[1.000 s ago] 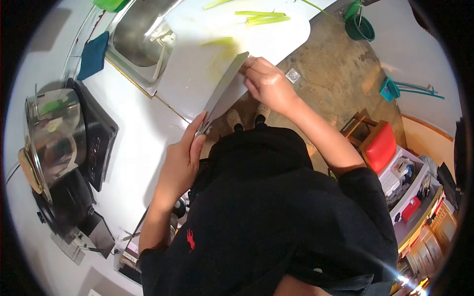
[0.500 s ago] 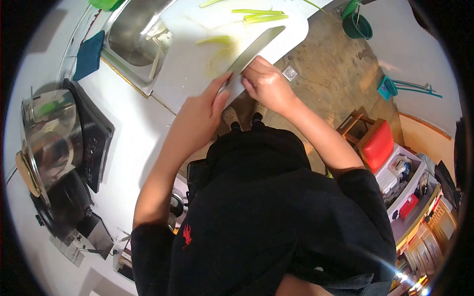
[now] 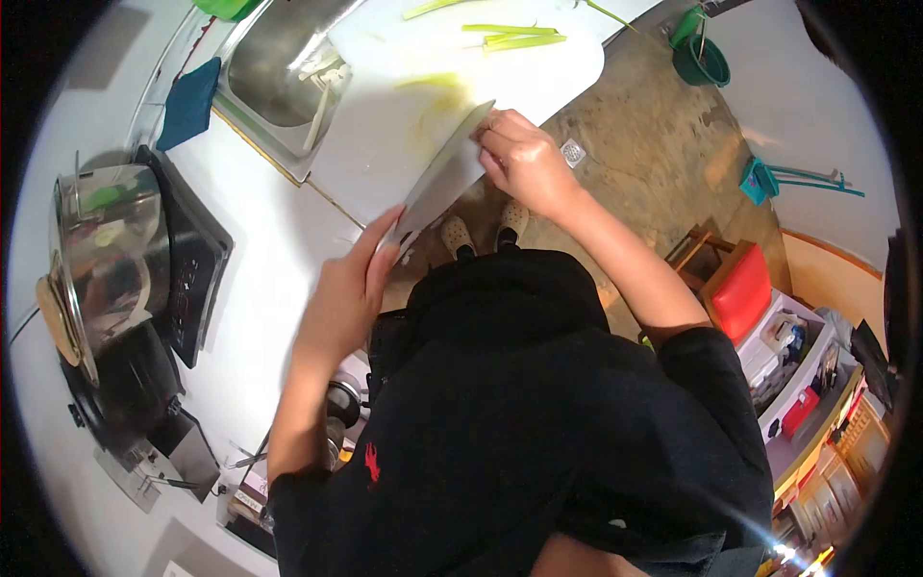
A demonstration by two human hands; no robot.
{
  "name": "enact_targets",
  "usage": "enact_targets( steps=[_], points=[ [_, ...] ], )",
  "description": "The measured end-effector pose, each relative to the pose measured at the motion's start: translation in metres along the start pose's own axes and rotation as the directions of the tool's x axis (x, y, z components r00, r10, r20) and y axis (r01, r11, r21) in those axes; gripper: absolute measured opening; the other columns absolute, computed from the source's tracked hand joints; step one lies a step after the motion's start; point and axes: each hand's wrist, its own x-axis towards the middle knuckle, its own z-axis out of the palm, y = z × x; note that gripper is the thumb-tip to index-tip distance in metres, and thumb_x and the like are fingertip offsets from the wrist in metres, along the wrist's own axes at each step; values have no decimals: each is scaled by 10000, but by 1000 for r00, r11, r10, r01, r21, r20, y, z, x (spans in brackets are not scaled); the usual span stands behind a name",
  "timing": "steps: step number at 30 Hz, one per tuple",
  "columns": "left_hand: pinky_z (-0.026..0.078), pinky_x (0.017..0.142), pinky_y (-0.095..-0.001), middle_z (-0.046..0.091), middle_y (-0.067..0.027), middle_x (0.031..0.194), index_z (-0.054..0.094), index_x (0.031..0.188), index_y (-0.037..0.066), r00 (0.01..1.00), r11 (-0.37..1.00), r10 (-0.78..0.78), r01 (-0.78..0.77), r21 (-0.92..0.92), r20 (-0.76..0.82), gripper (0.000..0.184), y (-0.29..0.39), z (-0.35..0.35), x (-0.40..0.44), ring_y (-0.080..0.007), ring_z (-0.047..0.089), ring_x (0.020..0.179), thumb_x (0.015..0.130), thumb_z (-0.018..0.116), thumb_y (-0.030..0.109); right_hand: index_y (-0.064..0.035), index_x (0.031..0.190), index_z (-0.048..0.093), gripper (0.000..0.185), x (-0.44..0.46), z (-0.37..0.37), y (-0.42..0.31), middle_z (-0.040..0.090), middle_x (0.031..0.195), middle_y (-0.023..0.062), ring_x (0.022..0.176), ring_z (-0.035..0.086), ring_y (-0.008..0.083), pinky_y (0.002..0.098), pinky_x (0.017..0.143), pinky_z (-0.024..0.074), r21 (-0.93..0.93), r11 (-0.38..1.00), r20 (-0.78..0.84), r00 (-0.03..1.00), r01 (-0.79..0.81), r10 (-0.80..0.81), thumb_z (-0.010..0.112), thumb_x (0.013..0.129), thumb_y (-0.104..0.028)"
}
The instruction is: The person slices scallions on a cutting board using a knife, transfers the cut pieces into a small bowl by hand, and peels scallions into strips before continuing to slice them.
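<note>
My left hand (image 3: 351, 288) is closed around the handle of a large knife (image 3: 444, 176), whose broad blade points up and to the right. The blade's tip end reaches my right hand (image 3: 524, 159), which is closed with bent fingers beside it; what its fingertips hold, if anything, is hidden. Beyond the blade, pale green stalks (image 3: 433, 81) lie on the white counter (image 3: 385, 144). Longer green stalks (image 3: 519, 39) rest farther back.
A steel sink (image 3: 279, 67) with pale scraps is at the upper left, with a blue cloth (image 3: 189, 104) near it. A black cooktop (image 3: 187, 260) and a transparent lidded pot (image 3: 115, 250) stand left. A red-seated chair (image 3: 738, 291) is on the right.
My left hand first moved up and right along with the knife, then came back down and left. The blade has drawn back from the longer stalks. My right hand stayed almost in place.
</note>
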Motion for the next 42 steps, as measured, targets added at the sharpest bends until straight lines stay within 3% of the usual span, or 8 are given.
enact_targets(
  steps=[3, 4, 10, 13, 16, 31, 34, 42],
  points=[
    [435, 634, -318, 461, -86, 604, 479, 1430, 120, 999, 999, -49, 48, -24, -12, 419, 13, -6, 19, -151, 503, 615, 1058, 423, 304, 20, 940, 681, 209, 1, 3, 1, 667, 1011, 119, 989, 634, 299, 382, 863, 538, 6, 999, -75, 996, 45, -45, 675, 734, 55],
    [496, 726, -397, 630, -275, 794, 491, 1402, 149, 985, 985, -168, 169, -27, 35, 384, 26, -13, 21, -481, 626, 822, 1046, 444, 287, 20, 942, 682, 212, 1, 3, 1, 666, 1005, 121, 984, 634, 297, 381, 861, 538, -1, 999, -75, 996, 48, -48, 674, 733, 55],
    [491, 729, -384, 654, -277, 880, 488, 1407, 161, 997, 993, -43, 49, -105, 61, 387, 19, -6, 3, -478, 633, 826, 1049, 442, 299, 21, 977, 686, 251, 1, -1, -2, 658, 1005, 121, 975, 628, 283, 368, 854, 539, -16, 1000, -32, 999, 15, -15, 680, 726, 36],
    [471, 800, -307, 629, -187, 795, 468, 1440, 136, 987, 989, -117, 126, -75, 107, 425, 22, -7, 0, -192, 591, 753, 1067, 389, 323, 26, 1035, 692, 305, 0, -1, -1, 660, 1055, 103, 1013, 619, 269, 353, 881, 540, -20, 1000, 27, 1000, -10, 11, 687, 730, 17],
    [487, 701, -377, 647, -281, 856, 474, 1414, 162, 994, 991, -80, 87, -104, 76, 391, 16, -3, 1, -488, 621, 819, 1045, 450, 289, 25, 1000, 688, 273, 1, -1, 1, 657, 1011, 114, 981, 622, 280, 361, 852, 540, 4, 1000, -3, 1000, -2, 2, 684, 728, 19],
    [479, 668, -500, 634, -267, 767, 501, 1384, 150, 997, 996, 77, -76, 41, -30, 384, 31, 23, 50, -474, 621, 749, 1015, 485, 255, 17, 885, 682, 169, -2, 0, 3, 638, 948, 106, 980, 616, 289, 371, 826, 550, -1, 1000, -11, 1000, -2, 2, 694, 717, -2],
    [476, 672, -378, 608, -202, 708, 480, 1428, 164, 998, 998, -66, 66, 6, 18, 396, 2, 9, -3, -265, 624, 655, 1045, 436, 259, 20, 904, 683, 184, -2, 0, 5, 640, 976, 106, 989, 615, 288, 367, 835, 550, -5, 1000, -6, 1000, 3, -3, 693, 722, -3],
    [501, 732, -393, 650, -287, 861, 485, 1411, 164, 991, 989, -121, 125, -75, 60, 380, 18, -4, -2, -464, 649, 839, 1044, 446, 255, 22, 979, 695, 255, 1, -1, 1, 651, 1002, 106, 988, 617, 275, 359, 870, 539, -10, 1000, -15, 1000, 22, -22, 684, 724, 17]
  ],
)
